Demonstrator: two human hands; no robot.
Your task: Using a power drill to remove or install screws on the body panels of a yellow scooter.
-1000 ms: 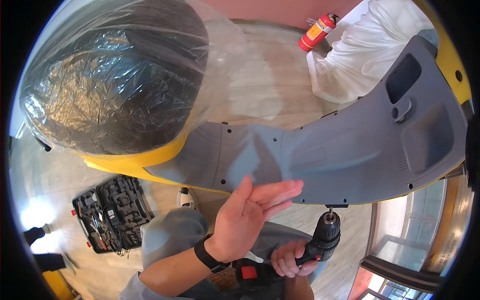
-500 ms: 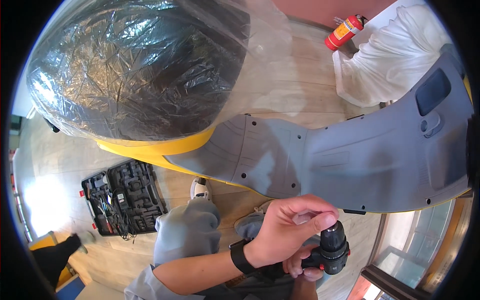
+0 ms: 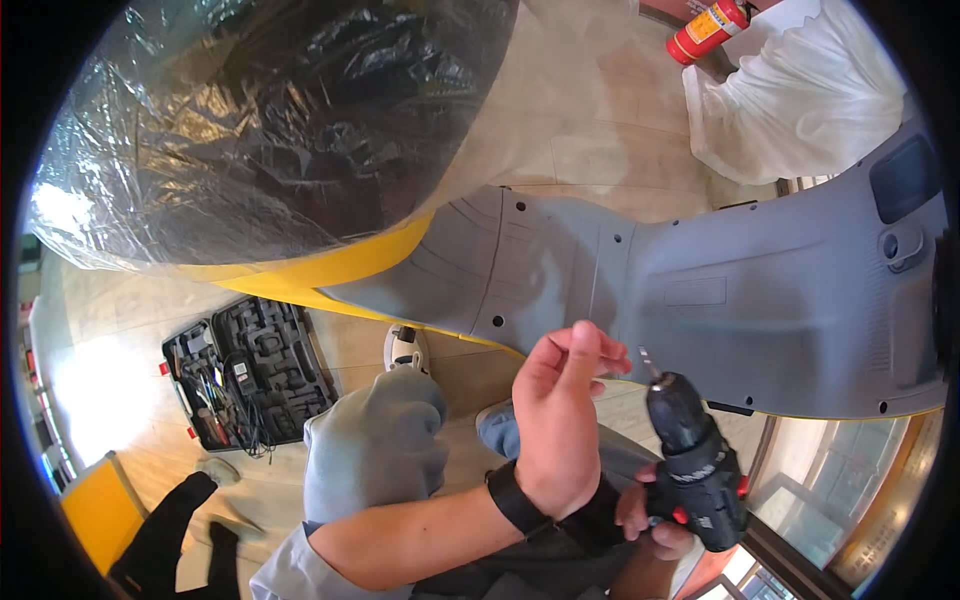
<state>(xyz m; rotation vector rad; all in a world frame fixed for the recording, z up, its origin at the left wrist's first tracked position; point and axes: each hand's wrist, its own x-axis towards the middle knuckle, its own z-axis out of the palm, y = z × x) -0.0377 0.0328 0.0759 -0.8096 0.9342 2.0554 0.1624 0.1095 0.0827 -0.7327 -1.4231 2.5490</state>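
Note:
My right hand [image 3: 636,513] grips the handle of a black cordless drill [image 3: 690,450], which points upward and away from me. A thin metal bit [image 3: 648,362] sticks out of its chuck. Just left of the bit is my left hand [image 3: 562,410], a black band on its wrist. Its thumb and fingers are drawn together; whether anything small is between them is hidden. Beyond both hands stretches a grey and yellow scooter-like body [image 3: 740,300], its grey panel dotted with dark screw holes [image 3: 498,321].
Crinkled clear plastic [image 3: 300,120] wraps the body's bulky left end. On the floor at left lies an open black tool case [image 3: 270,345] with tools and a cable. Another person's dark-clothed leg [image 3: 165,530] shows lower left. A red fire extinguisher [image 3: 708,32] stands by white sheeting [image 3: 790,100].
My left hand has come off the drill's chuck and moved left and upward, exposing the bit. The drill has shifted right and tilted. The whole view has moved slightly.

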